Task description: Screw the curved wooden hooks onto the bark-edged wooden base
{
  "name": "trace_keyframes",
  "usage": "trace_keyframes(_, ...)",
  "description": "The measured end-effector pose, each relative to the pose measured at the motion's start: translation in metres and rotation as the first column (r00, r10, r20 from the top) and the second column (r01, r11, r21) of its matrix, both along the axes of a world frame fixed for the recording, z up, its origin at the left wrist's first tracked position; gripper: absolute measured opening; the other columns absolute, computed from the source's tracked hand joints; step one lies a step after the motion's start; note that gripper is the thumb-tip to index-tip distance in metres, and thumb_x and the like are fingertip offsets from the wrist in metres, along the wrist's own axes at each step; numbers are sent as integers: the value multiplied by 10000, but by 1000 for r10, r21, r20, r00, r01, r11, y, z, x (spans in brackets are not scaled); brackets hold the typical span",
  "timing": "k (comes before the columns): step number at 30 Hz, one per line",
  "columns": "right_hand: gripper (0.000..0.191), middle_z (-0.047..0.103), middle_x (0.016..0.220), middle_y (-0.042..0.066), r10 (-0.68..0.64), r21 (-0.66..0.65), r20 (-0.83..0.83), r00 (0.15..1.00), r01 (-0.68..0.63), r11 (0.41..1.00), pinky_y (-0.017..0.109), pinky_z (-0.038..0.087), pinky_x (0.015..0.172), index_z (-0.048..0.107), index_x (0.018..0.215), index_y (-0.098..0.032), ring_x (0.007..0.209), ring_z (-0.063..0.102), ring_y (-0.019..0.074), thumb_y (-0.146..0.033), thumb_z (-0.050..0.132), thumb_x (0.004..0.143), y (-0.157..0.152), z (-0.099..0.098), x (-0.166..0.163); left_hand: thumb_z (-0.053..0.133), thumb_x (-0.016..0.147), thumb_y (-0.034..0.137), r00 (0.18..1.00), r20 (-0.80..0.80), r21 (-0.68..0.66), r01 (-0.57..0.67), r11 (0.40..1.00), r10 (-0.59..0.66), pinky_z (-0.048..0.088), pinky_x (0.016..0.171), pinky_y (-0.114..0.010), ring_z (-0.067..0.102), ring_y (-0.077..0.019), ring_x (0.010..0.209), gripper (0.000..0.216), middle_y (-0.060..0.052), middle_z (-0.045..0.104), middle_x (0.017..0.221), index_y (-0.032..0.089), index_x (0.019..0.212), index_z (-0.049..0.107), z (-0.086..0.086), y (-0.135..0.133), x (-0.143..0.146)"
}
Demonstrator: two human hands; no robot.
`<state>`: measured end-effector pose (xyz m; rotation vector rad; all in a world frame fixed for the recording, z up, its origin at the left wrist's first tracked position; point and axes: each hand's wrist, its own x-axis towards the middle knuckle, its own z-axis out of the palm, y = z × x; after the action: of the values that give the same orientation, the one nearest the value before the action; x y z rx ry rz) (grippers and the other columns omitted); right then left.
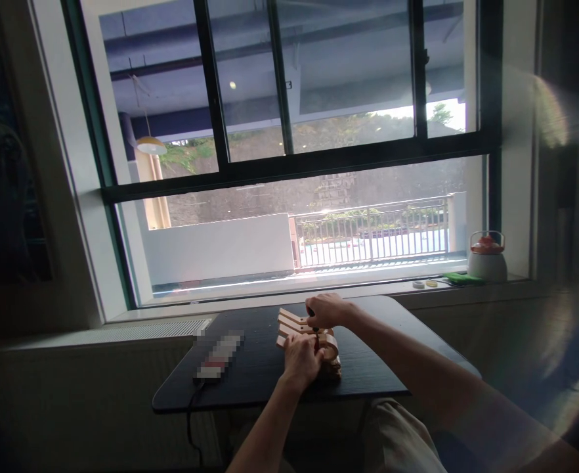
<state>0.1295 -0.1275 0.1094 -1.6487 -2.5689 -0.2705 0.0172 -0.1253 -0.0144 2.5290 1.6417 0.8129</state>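
Observation:
A light wooden piece (289, 319) with several parallel slats and a rounded end stands near the middle of the dark table (368, 368). My left hand (302, 360) is closed around its near side, with the fingers over the slats. Above it, my right hand (329, 310) grips the dark handle of a screwdriver (311, 312), which points down at the wood. The exact spot where the tip meets the piece is too small to make out. Part of the wooden piece is hidden behind my left hand.
A blurred-out item (220, 356) with a black cord (190, 420) lies on the table's left side. On the windowsill (392, 287) to the right are a white pot (487, 264) with an orange lid, a green item (461, 278) and small rolls (419, 284). A large window rises behind.

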Motion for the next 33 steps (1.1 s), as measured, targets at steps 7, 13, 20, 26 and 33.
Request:
trace_keyframes(7,308,703,973,122,28,-2,-7,1000,-28,1000,287,442,665,643,1011,-163,868,649,240,-338,504,800,1,-8,1,495,829,357,1000,-21,17,-2,1000,3,290,950,-360,550,-235,1014,228,-76,663,985,193,896,638,4,-7,0)
trace_keyframes(13,332,697,989,159,-3,41,-3,1000,3,999,311,455,687,639,1018,-140,884,652,257,-360,500,811,-1,-9,-4,505,818,333,1000,-13,47,-2,999,2,296,937,-364,553,-240,1000,220,-79,669,939,183,887,649,2,-6,0)
trace_keyframes(20,393,708,961,137,-8,-6,0,1000,8,1000,291,463,647,633,1045,-147,836,658,244,-342,606,706,-7,-6,-7,507,813,341,1000,-9,85,8,996,-7,323,905,-378,553,-253,958,225,-83,668,904,174,859,650,0,-6,1)
trace_keyframes(26,333,706,970,137,14,13,1,1000,-14,1000,288,451,666,668,995,-155,861,650,241,-355,575,745,-6,-6,-5,555,786,344,996,75,75,43,996,-49,368,857,-364,558,-237,896,199,-78,648,848,169,786,649,-1,-6,-3)
trace_keyframes(33,294,712,928,116,32,29,-21,999,-32,999,263,419,611,675,954,-178,798,650,218,-334,515,763,0,-14,-2,476,817,174,946,310,289,-1,957,-92,393,825,-296,535,-173,869,148,-31,600,866,205,805,620,-20,-29,-32)
